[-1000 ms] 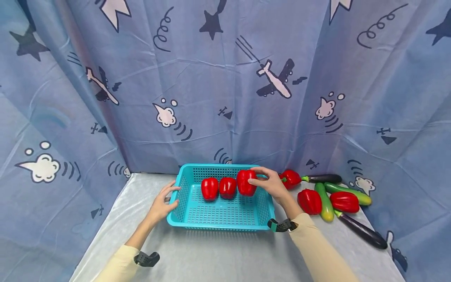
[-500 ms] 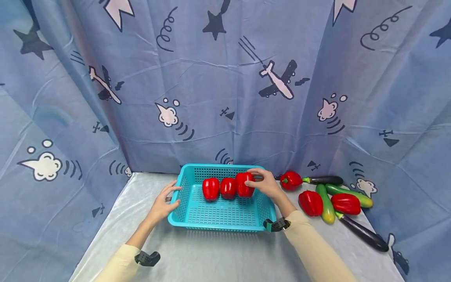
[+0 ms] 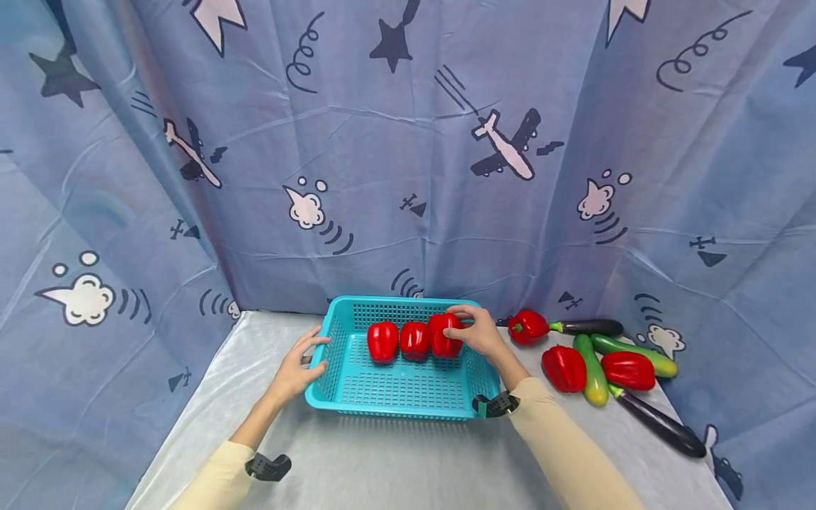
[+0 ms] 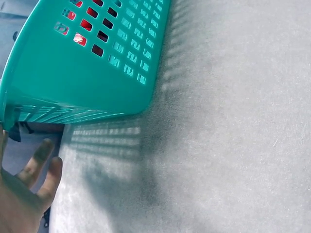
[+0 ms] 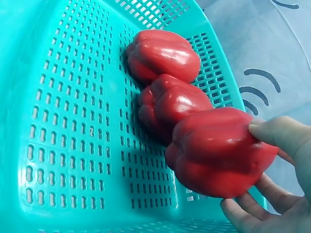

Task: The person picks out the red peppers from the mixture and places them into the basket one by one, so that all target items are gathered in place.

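In the right wrist view, my right hand [image 5: 286,170] grips a red bell pepper [image 5: 218,150], thumb on top and fingers beneath. This pepper sits at the right end of a row inside the turquoise plastic basket [image 3: 401,409], right against a second bell pepper [image 3: 414,341]. A third bell pepper [image 3: 382,343] lies at the row's left end. My left hand [image 3: 292,372] is at the basket's left rim, thumb and fingers spread along its edge. Seen from the left wrist, fingers [image 4: 51,179] of that hand hang loosely beside the basket's outer wall.
Right of the basket lie more red bell peppers [image 3: 564,368], one [image 3: 528,328] near the curtain and one [image 3: 627,370] farther right. Green-yellow cucumbers [image 3: 591,372] and dark eggplants [image 3: 663,425] lie among them. A blue patterned curtain [image 3: 408,177] hangs behind the table.
My right hand has brought its bell pepper slightly left and down into the basket, up against the middle one. My left hand stays at the rim. The head view has shifted slightly.
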Available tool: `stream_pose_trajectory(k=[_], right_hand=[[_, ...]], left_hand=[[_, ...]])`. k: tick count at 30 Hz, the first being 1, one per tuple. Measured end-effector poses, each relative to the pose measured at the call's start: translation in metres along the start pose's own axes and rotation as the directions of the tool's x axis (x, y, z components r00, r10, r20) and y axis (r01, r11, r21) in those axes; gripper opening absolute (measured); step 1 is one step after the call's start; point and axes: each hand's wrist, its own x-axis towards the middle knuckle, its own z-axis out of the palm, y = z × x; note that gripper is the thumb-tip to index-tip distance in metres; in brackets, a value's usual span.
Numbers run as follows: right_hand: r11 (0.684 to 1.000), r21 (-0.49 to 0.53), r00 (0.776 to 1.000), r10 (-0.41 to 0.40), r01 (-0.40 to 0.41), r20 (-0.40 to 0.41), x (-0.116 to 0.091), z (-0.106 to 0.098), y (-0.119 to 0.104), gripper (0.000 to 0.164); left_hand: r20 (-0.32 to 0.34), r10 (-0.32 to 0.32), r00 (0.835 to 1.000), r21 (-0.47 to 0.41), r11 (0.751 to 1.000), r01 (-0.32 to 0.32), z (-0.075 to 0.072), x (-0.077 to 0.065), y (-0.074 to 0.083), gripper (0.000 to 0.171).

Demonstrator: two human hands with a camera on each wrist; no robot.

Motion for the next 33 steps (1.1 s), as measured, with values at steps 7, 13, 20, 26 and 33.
stream_pose_trajectory(k=[7, 13, 20, 26, 33], right_hand=[[0.997, -0.068, 0.999, 0.032, -0.034, -0.034, 0.001, 0.002, -0.0019, 0.044], [0.993, -0.1, 0.996, 0.065, -0.07, -0.053, 0.0025, 0.0013, -0.0038, 0.044], [0.99, -0.117, 0.996, 0.066, -0.073, -0.064, 0.0033, 0.002, -0.0046, 0.043], [0.985, -0.155, 0.996, 0.063, -0.074, -0.07, 0.0051, 0.0039, -0.0011, 0.044], [0.989, -0.125, 0.996, 0.076, -0.082, -0.055, 0.0049, 0.0037, 0.0023, 0.049]], left_hand=[[-0.002, 0.014, 1.0, 0.02, 1.0, -0.014, 0.0007, 0.0, -0.0001, 0.046], [0.002, 0.017, 1.0, 0.005, 1.0, -0.017, 0.0011, -0.0004, 0.0011, 0.046], [0.003, 0.011, 1.0, 0.003, 1.0, -0.011, 0.0009, -0.0004, 0.0042, 0.046], [-0.006, 0.013, 1.0, 0.009, 1.0, -0.013, 0.0017, 0.0004, 0.0052, 0.045], [-0.003, 0.005, 1.0, 0.0, 1.0, -0.005, 0.0014, -0.0005, 0.0049, 0.046]])
